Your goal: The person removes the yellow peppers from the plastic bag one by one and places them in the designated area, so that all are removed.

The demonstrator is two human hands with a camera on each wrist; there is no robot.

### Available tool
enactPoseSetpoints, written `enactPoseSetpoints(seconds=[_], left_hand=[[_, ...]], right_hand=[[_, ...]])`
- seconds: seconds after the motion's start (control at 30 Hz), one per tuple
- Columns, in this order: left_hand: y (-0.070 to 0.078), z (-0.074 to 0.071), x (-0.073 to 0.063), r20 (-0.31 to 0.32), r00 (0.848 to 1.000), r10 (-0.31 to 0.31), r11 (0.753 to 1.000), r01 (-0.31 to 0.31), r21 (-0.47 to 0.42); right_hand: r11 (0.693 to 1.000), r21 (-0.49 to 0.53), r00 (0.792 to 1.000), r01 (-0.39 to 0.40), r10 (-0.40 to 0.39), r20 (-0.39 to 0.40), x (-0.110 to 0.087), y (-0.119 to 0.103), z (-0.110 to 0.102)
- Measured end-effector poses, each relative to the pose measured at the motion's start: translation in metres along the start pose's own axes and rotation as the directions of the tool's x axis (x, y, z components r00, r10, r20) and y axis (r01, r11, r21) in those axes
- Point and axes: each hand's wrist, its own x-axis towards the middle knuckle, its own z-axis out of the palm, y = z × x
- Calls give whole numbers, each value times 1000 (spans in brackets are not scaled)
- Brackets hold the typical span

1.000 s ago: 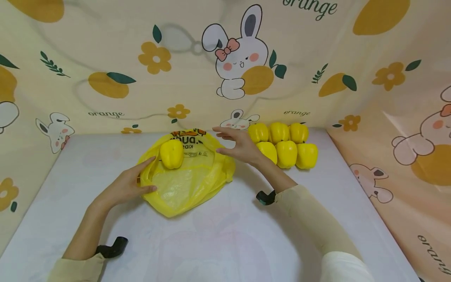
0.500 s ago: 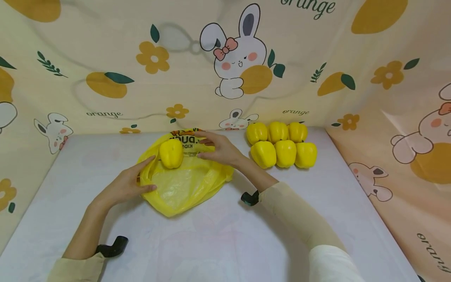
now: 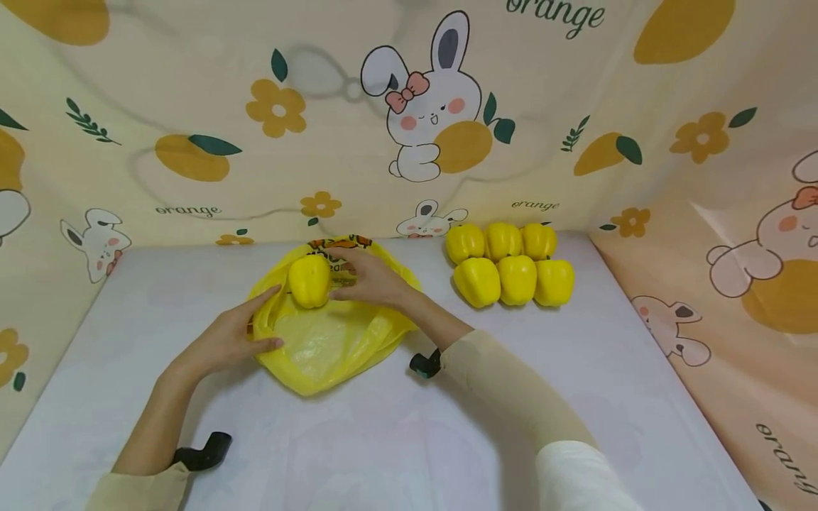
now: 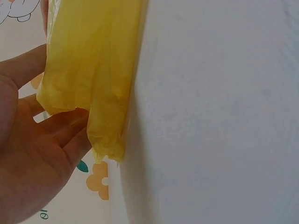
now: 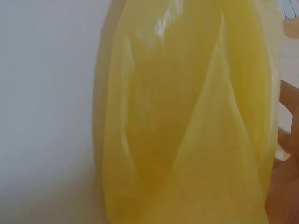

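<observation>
A yellow plastic bag (image 3: 313,355) with dark printing lies spread open on the white table. One yellow bell pepper (image 3: 309,282) sits at its mouth, toward the back left. My left hand (image 3: 226,337) holds the bag's left edge, thumb in front and fingers farther back; in the left wrist view the yellow film (image 4: 93,56) covers part of those fingers. From the right, my right hand (image 3: 377,280) reaches over the bag with fingers and thumb apart, its thumb tip right beside the pepper. The right wrist view is mostly filled by the bag's film (image 5: 187,116), with fingers at its right side.
Several more yellow bell peppers (image 3: 516,279) stand in two rows at the back right of the table (image 3: 383,440). A patterned cloth (image 3: 307,163) with rabbits and oranges hangs along the back and sides.
My right hand has moved left from beside the pepper rows, across the bag, to the single pepper. My left hand has stayed on the bag's edge.
</observation>
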Motion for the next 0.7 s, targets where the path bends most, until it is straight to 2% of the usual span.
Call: enactPoseSetpoints(seconds=[0.23, 0.43, 0.7], left_hand=[[-4, 2, 0, 5, 1000, 1, 1000, -1, -13], [-6, 2, 1, 1, 1000, -1, 1000, 1, -8], [-4, 1, 1, -4, 1000, 18, 1000, -18, -9]], right_hand=[[985, -161, 998, -59, 62, 13, 11, -6, 12], [980, -163, 992, -117, 123, 24, 17, -8, 21], [973, -197, 993, -120, 121, -9, 23, -4, 30]])
